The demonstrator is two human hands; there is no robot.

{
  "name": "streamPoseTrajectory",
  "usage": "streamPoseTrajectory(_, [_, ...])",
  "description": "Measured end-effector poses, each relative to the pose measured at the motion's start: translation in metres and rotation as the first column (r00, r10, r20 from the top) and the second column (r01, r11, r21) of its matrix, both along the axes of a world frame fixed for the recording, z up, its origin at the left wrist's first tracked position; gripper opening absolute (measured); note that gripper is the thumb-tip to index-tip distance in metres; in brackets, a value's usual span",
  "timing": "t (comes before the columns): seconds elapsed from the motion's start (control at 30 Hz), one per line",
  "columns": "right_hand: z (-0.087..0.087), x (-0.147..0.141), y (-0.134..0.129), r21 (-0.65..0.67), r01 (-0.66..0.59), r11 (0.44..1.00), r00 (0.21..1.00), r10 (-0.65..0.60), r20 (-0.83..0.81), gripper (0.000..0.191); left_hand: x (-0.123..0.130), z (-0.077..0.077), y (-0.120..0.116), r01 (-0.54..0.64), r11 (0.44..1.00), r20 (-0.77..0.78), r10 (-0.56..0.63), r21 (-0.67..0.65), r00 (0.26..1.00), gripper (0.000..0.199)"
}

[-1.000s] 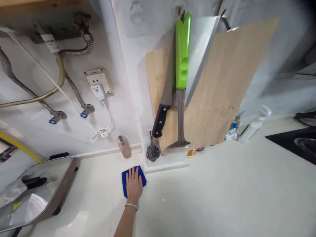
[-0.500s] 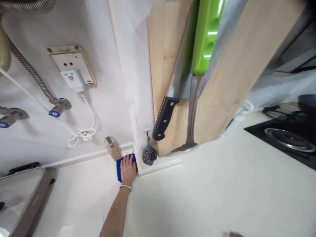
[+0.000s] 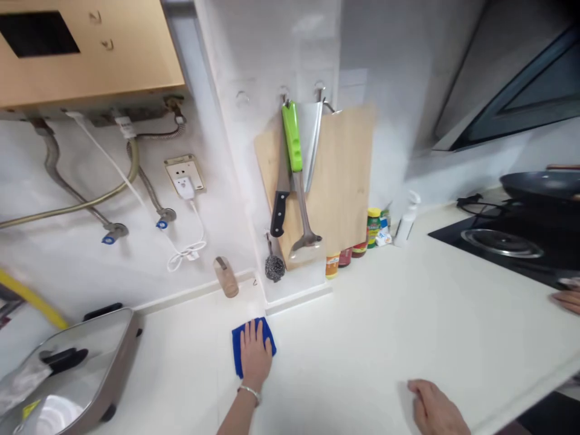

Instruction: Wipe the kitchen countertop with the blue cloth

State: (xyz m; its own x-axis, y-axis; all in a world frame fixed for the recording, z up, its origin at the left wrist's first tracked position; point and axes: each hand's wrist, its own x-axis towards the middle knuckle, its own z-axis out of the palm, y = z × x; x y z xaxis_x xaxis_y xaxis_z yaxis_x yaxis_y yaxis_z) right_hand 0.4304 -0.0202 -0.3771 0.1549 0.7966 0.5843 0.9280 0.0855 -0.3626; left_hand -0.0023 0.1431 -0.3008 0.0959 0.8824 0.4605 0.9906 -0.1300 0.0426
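looks mid-wipe to me, left hand [image 3: 256, 357] spread flat with a folded blue fabric cloth [image 3: 237, 345] directly under it, right hand [image 3: 435, 411] curled off to its right, grip unclear, and no telling how much smooth white table [image 3: 344, 338] around them is done or left

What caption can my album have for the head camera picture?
Left hand on a blue cloth on the white counter, right hand loosely curled.

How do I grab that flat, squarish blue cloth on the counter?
Probably best to pinch the left edge of the flat, squarish blue cloth, coming low from the left: it lies thin on the smooth white counter, and that edge pokes out beside the left hand resting on its middle.
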Motion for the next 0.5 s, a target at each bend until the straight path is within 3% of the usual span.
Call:
streamPoseTrajectory(0.27, [0.008,-0.002,0.0,0.054,-0.029,0.998,1.0,0.029,-0.008,0.017,0.025,-0.027,-0.104,0.135,0.991,-0.023,-0.135,0.003,0.991,0.062])
streamPoseTrajectory(0.4, [0.007,-0.003,-0.004,0.049,-0.002,0.999,1.0,0.003,-0.023,0.019,0.012,-0.03,-0.153,0.282,0.953,-0.06,-0.289,-0.112,0.955,0.067])
streamPoseTrajectory(0.5, [0.008,-0.006,-0.007,0.044,0.023,0.999,0.999,-0.021,-0.028,0.021,-0.002,-0.025,-0.171,0.338,0.918,-0.033,-0.352,-0.209,0.935,0.069])
